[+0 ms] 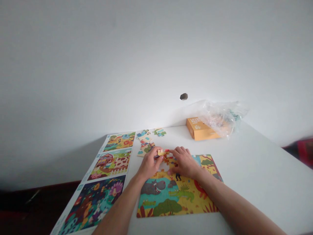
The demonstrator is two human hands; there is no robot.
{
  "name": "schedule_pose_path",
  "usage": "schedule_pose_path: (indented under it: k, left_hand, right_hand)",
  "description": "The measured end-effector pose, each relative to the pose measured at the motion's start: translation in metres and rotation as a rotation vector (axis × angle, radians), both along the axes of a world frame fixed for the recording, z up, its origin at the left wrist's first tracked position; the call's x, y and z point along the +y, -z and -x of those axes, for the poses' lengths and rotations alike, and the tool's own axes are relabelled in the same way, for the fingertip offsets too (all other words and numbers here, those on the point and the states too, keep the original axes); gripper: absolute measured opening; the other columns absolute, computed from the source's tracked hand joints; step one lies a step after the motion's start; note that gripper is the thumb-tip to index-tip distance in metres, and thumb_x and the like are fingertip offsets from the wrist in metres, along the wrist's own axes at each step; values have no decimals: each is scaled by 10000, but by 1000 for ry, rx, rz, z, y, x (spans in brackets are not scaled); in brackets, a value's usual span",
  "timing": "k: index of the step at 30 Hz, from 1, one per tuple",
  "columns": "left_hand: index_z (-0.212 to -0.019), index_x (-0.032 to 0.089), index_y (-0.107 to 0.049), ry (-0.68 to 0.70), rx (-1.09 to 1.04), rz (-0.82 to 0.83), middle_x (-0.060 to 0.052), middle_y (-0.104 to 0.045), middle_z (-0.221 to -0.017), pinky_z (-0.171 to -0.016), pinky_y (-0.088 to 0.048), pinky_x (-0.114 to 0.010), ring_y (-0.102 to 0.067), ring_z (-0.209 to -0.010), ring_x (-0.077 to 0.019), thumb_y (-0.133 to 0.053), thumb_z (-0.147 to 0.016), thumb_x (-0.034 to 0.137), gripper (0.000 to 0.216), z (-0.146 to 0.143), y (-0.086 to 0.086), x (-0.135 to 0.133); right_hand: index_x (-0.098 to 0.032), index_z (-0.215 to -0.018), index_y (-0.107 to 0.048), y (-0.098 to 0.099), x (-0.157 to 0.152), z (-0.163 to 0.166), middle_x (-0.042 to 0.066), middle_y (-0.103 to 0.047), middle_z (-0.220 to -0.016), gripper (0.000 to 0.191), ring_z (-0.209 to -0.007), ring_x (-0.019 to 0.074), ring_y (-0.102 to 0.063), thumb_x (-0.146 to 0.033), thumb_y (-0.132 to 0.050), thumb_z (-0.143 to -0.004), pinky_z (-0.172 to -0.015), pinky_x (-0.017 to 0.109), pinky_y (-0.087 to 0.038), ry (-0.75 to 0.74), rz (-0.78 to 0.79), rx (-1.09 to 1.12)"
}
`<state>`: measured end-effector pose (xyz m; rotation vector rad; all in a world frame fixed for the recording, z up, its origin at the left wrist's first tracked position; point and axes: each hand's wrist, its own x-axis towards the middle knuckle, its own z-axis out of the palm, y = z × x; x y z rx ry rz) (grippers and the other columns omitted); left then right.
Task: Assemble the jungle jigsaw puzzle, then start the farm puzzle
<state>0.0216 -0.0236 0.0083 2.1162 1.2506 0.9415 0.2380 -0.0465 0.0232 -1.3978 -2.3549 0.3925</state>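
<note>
A jigsaw puzzle (166, 191) with a hippo, crocodiles and yellow ground lies mostly joined on the white table, with a gap near its upper left. Above that gap, my left hand (149, 164) pinches a puzzle piece (160, 152) with yellow and red on it. My right hand (184, 162) rests over the upper part of the puzzle, thumb and index finger apart. Its index fingertip reaches the right end of the piece; whether it grips there is hard to see. Behind my left hand lie loose puzzle pieces (146, 147), partly overlapping.
On the left lies a sheet with three printed pictures (111, 163). More loose pieces (160, 132) are near the wall. An orange puzzle box (201, 132) stands at the back right, with a clear plastic bag (220, 114) over it. The white wall (146, 65) has a hole (183, 96).
</note>
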Motion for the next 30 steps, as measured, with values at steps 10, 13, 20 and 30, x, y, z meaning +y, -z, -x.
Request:
schedule_pose_path:
  k: [10, 13, 20, 30]
  left_hand:
    - [-1063, 232, -498, -89, 163, -39, -15, -691, -837, -651, -440, -268, -667, -738, -199, -506, -899, 325, 189, 0, 1, -2]
    - [-1046, 231, -497, -96, 179, -44, -22, -703, -876, -613, -415, -252, -670, -747, -193, -507, -902, 339, 180, 1, -2, -3]
    - [-1018, 229, -495, -52, 169, -39, -13, -669, -811, -678, -431, -266, -654, -742, -194, -487, -910, 328, 147, 1, -5, -5]
    - [-940, 203, -529, 14, 3, 95, 27, -587, -706, -568, -374, -219, -554, -602, -131, -546, -877, 319, 133, 1, -10, -5]
  right_hand:
    - [-240, -1284, -552, 5, 20, -12, 107, -609, -1139, 554, -1071, 277, -530, -443, -721, -796, -884, 383, -334, 309, 48, -77]
    - [-228, -1204, -587, 0, 15, -15, 93, -633, -1090, 377, -1017, 252, -572, -368, -660, -862, -874, 372, -326, 311, 70, -111]
    - [-230, -1181, -593, -10, -11, -15, 114, -580, -1074, 775, -1022, 315, -532, -702, -757, -588, -865, 399, -342, 144, -12, -174]
    - [-232, -1155, -613, -13, -9, -19, 87, -619, -1027, 756, -993, 301, -553, -720, -743, -592, -918, 434, -309, 53, -12, -158]
